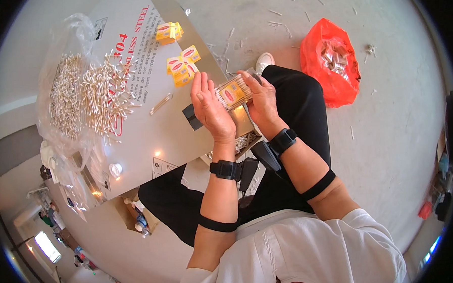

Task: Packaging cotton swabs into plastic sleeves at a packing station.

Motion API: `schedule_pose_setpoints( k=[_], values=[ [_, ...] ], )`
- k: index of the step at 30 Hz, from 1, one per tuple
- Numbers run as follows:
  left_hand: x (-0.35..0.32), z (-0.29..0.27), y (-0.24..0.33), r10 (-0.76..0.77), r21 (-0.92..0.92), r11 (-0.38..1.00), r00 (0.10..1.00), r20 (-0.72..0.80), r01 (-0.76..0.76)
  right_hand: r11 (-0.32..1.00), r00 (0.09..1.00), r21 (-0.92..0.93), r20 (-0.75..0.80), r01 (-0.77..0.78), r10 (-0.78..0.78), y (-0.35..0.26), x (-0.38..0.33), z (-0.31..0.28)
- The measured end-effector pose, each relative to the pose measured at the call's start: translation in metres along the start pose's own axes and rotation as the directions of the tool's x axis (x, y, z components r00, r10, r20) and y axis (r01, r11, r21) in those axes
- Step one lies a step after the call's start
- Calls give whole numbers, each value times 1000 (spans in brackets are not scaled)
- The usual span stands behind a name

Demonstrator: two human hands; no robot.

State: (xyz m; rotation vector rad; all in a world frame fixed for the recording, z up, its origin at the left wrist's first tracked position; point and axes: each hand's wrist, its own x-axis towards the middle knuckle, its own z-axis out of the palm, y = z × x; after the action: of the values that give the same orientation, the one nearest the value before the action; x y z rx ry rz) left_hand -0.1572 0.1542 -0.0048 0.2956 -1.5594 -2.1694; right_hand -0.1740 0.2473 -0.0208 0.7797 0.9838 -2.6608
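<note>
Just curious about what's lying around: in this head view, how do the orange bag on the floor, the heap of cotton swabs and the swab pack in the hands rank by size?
1. Heap of cotton swabs
2. Orange bag, though it lies farther away
3. Swab pack

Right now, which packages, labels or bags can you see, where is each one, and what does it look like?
Bundle of cotton swabs: between left hand and right hand, yellow label with red oval.
Small yellow boxes: clustered on the table, red ovals on them.
Another yellow box: farther up the table.
Clear plastic bag: table's left, under loose swabs.
Orange-red bag: on the floor, right.
Table sheet: white with red and black print.
</note>
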Motion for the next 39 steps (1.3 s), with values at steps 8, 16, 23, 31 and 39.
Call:
schedule_pose_setpoints(
  k=[8, 16, 23, 31, 39],
  values=[
    [6, -52, 25, 119, 406, 909, 993, -24, -99, 966, 960, -133, -144, 224, -242, -1, 8, -17],
    [55, -144, 50, 293, 936, 151, 919, 265, -318, 455, 687, -544, 365, 705, -628, -7, -30, 16],
    [43, -149, 48, 243, 937, 124, 925, 292, -328, 67, 533, -544, 779, 836, -329, 56, -42, 71],
    [23, -191, 60, 314, 872, 373, 927, 203, -318, -177, 406, -430, 900, 885, -157, 86, -32, 72],
    [130, -248, 65, 395, 984, 161, 919, 5, -75, -147, 438, -449, 893, 881, -102, 84, -38, 83]
  ],
)
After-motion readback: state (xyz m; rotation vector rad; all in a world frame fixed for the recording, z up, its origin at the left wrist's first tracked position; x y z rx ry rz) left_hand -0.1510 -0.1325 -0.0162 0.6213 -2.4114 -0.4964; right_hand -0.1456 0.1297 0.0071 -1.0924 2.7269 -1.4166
